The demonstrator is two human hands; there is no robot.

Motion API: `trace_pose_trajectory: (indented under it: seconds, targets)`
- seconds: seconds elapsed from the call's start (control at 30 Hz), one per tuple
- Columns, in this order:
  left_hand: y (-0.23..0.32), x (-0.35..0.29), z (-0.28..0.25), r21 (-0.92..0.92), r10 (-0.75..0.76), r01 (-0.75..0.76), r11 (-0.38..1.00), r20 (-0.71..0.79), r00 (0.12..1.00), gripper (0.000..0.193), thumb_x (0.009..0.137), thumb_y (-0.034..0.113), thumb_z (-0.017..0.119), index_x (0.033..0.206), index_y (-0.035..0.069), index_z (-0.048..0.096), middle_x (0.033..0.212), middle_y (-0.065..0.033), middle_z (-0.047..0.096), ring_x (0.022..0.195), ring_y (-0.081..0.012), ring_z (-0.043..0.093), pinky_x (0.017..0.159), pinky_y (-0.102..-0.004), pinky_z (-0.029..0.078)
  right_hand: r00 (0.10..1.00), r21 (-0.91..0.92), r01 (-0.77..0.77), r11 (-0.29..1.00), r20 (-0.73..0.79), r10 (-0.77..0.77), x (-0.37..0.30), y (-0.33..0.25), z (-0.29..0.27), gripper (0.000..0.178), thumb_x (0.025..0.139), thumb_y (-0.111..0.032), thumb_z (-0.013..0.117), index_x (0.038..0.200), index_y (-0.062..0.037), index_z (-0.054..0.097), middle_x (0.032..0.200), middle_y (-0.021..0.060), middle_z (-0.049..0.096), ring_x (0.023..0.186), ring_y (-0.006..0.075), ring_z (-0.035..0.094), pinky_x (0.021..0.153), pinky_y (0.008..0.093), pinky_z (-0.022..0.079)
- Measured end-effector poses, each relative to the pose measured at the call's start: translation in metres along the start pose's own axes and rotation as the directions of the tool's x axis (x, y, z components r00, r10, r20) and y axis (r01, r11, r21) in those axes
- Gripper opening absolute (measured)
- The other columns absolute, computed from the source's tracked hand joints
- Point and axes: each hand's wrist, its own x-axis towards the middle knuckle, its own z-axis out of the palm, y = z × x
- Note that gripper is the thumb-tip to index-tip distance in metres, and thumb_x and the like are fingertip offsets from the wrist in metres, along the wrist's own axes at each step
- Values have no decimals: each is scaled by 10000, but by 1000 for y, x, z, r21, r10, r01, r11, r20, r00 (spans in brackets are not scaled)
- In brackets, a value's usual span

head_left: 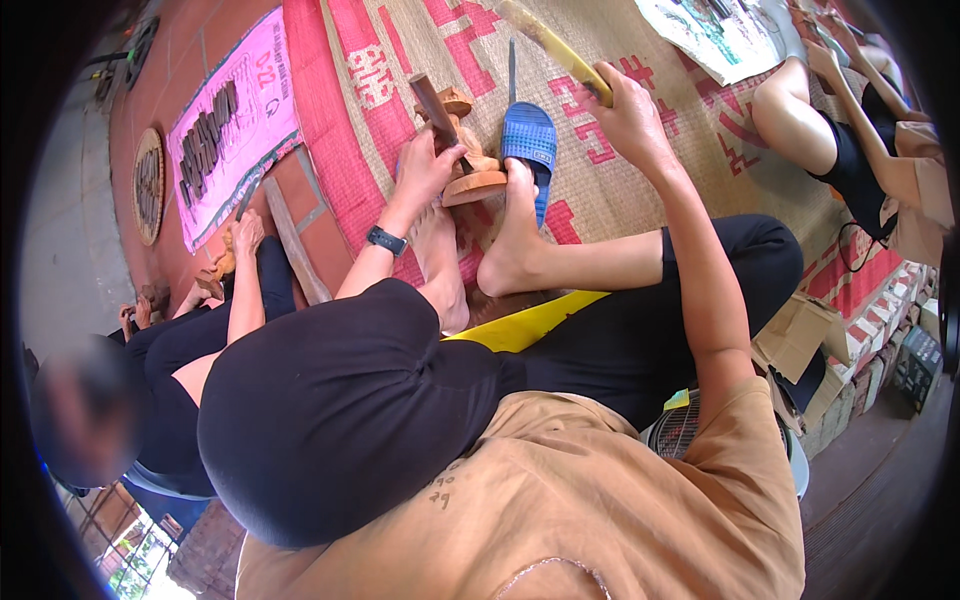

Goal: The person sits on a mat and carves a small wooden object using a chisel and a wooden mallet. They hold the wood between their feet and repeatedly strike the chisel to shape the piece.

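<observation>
A small carved wooden figure (pixel 475 145) on a round base (pixel 474 187) stands between my bare feet, on the woven mat. My left hand (pixel 425 172), with a dark watch at the wrist, is closed around a dark brown chisel (pixel 432 105) beside the figure. The chisel's lower end is hidden, so I cannot tell whether it touches the wood. Raised to the right, my right hand (pixel 630 115) grips one end of a long yellowish wooden stick (pixel 550 45). That stick is apart from the chisel. A blue slipper (pixel 530 132) lies by my right foot (pixel 512 220).
A thin grey metal rod (pixel 512 70) lies beyond the slipper. On the left, a pink sheet (pixel 255 100) bears several dark tools (pixel 205 145), near a round woven tray (pixel 148 187). Other people sit close on both sides. A cardboard box (pixel 795 335) stands at right.
</observation>
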Motion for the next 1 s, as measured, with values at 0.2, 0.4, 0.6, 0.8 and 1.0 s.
trace_pose_trajectory:
  seconds: [0.2, 0.4, 0.6, 0.8, 1.0]
  targets:
    - [15, 3, 4, 62, 56, -56, 996, 6, 998, 365, 813, 149, 724, 1103, -12, 572, 862, -240, 671, 854, -411, 660, 719, -446, 509, 998, 0, -42, 999, 39, 42, 1, -1, 4, 264, 920, -264, 659, 1051, -48, 585, 841, 169, 636, 766, 295, 611, 719, 429, 470]
    - [16, 11, 3, 96, 18, -22, 995, 42, 999, 385, 801, 148, 723, 1109, -23, 567, 833, -252, 651, 835, -429, 647, 703, -455, 501, 1000, 48, -9, 999, 22, 8, 8, -8, 3, 264, 912, -244, 657, 1034, -21, 583, 849, 210, 629, 768, 351, 610, 691, 437, 465]
    - [11, 1, 10, 124, 29, -26, 992, -20, 999, 272, 791, 218, 715, 876, -5, 586, 799, -249, 638, 791, -449, 619, 682, -517, 483, 1000, 36, 6, 999, 14, -7, 16, -11, 16, 376, 898, -255, 668, 1206, -60, 573, 1032, 225, 668, 974, 399, 650, 784, 502, 517]
    - [24, 6, 3, 186, -14, -2, 983, 87, 996, 381, 808, 186, 692, 1098, 1, 529, 848, -277, 652, 836, -470, 631, 711, -542, 493, 980, -264, 115, 958, 188, -66, 20, -28, 17, 239, 848, -72, 542, 1086, -86, 552, 871, 218, 672, 852, 407, 663, 718, 525, 504]
    - [34, 6, -3, 118, -27, 20, 993, 58, 998, 322, 811, 164, 686, 1047, -3, 543, 869, -273, 657, 860, -451, 638, 740, -517, 493, 981, -216, 63, 974, 190, -21, 11, -14, 20, 281, 864, -66, 520, 1137, -122, 559, 931, 207, 680, 893, 392, 662, 742, 508, 502]
